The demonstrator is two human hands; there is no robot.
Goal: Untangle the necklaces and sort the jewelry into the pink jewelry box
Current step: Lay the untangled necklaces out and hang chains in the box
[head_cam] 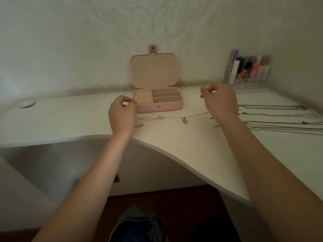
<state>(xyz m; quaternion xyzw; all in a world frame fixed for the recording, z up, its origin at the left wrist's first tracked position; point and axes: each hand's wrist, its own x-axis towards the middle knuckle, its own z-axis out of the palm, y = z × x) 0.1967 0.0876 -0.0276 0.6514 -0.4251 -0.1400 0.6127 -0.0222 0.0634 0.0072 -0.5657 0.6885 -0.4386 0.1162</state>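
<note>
While raised just over the white desk [70, 117], left hand [122, 114] curled palm-down at the front-left corner of the pink jewelry box [158, 100], thumb and forefinger pinched together at its near edge; whether a chain sits in that pinch cannot be told. Just below and right of that hand, on the desk: a small clasp piece [139, 125] and a thin chain [152, 117] running rightward to a small pendant [185, 120]. Behind these, box open, lid [153, 70] standing upright against the wall, ring rolls at its left side, three long compartments at its right, all bare of jewelry as far as can be seen. Farther right, right hand [220, 100] lifted a little higher, wrist bent, fingertips closed on a fine necklace [199, 96] that hangs down from the pinch and stretches toward the box. Right of that hand, several long chains [279, 117] laid out straight, side by side on the desk. Behind them, against the wall, a clear organizer [250, 74] with coloured tubes.
</note>
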